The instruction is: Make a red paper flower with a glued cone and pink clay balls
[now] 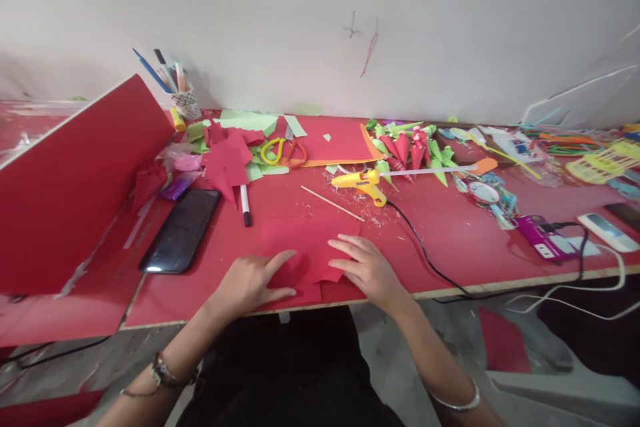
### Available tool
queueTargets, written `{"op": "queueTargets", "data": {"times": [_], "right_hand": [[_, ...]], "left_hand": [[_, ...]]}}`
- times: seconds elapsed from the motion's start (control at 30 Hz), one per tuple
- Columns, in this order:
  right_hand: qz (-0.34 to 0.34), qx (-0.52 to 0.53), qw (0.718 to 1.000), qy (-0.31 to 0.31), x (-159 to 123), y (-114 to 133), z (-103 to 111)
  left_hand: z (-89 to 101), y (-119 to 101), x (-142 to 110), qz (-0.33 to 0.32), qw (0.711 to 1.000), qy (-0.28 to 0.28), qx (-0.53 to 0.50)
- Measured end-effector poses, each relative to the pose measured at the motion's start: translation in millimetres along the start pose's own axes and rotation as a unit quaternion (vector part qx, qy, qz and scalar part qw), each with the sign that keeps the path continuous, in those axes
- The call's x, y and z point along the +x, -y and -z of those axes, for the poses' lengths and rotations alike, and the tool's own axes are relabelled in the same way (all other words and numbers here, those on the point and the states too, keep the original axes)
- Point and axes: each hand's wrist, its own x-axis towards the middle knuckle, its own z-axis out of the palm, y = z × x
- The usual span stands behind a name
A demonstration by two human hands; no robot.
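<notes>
Red paper point(313, 243) lies on the red tabletop right in front of me, hard to tell apart from the surface. My left hand point(255, 280) rests at its left side, thumb and fingers apart, holding nothing. At the paper's right side is my right hand point(363, 267), its fingers spread and their tips at the paper. Just beyond the paper lies a thin wooden stick point(333, 203). A yellow glue gun point(363, 181) with a clear glue stick in it sits behind that, its black cord running to the right.
A black phone point(181, 232), a marker point(245, 205), red paper scraps point(227, 160) and scissors point(285, 152) lie to the left. Folded red and green paper pieces point(413, 147) are heaped at the back. A red board point(75, 193) stands at far left, beside a pen cup point(185, 105).
</notes>
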Motion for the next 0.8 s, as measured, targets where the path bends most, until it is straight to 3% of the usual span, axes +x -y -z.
{"op": "queueTargets", "data": {"times": [0.23,0.43,0.53,0.63,0.7,0.8], "right_hand": [[-0.027,0.109,0.988,0.102,-14,-20,21],[-0.027,0.157,0.976,0.15,-9,-31,25],[-0.023,0.157,0.977,0.144,-5,-32,23],[-0.03,0.148,0.981,0.124,-1,-30,20],[-0.039,0.134,0.984,0.115,3,-29,17],[-0.052,0.105,0.988,0.103,11,-27,12]], "left_hand": [[6.2,5,-1,0.004,0.999,0.036,0.027],[16.2,20,27,0.056,0.995,0.057,0.051],[20.1,20,41,0.079,0.995,0.026,0.061],[20.3,9,49,0.017,0.999,0.003,0.047],[18.5,-2,51,-0.042,0.998,0.025,0.041],[14.5,-14,53,-0.063,0.996,0.059,0.038]]}}
